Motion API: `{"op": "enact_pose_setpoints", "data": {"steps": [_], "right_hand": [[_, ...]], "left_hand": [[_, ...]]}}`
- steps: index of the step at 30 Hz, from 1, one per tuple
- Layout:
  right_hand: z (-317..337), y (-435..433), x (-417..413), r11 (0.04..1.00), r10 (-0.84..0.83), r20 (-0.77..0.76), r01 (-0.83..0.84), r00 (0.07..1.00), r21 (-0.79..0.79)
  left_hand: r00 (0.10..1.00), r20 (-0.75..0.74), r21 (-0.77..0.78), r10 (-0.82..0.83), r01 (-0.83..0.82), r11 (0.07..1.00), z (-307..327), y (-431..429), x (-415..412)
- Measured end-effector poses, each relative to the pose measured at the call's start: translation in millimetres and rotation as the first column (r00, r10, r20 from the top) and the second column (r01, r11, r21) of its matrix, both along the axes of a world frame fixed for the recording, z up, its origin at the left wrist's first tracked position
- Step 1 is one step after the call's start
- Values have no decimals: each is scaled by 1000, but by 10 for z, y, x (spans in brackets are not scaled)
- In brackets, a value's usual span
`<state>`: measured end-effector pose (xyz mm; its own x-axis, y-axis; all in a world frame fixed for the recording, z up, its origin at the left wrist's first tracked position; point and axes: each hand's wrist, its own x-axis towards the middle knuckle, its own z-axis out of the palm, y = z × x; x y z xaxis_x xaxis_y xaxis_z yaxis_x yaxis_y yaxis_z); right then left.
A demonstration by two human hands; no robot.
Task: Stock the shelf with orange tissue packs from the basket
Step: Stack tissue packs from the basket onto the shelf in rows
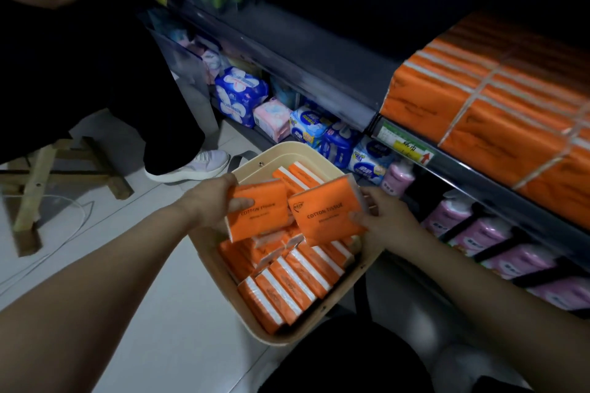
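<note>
Left hand (211, 201) grip pinches 1 orange tissue pack (255, 217) under the thumb. Right hand (386, 217) grip holds a 2nd pack (327, 214). Both hover over the basket (281, 147). Risk: slick wrap and shallow holds, so either could slip during the lift to the shelf (479, 182).

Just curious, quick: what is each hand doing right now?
Left hand: holds one orange tissue pack.
Right hand: holds a second orange tissue pack.

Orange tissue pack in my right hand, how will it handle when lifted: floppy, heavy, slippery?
Probably light: the right hand pinches the pack by one edge. Likely soft but shape-holding, since it shows no sag. Its shiny surface may slip a little.
</note>
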<state>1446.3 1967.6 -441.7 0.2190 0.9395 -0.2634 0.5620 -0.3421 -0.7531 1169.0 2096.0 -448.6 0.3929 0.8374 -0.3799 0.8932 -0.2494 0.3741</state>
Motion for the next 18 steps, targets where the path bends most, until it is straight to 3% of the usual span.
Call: {"op": "enact_pose_setpoints", "data": {"steps": [10,18], "right_hand": [[753,-633,365,967,-174,-42,179,984,180],[1317,-1332,766,894,-287,-188,333,939,299]], "left_hand": [[935,347,27,72,-87,996,911,-417,515],[886,460,90,-59,19,996,1632,-861,1169]]}}
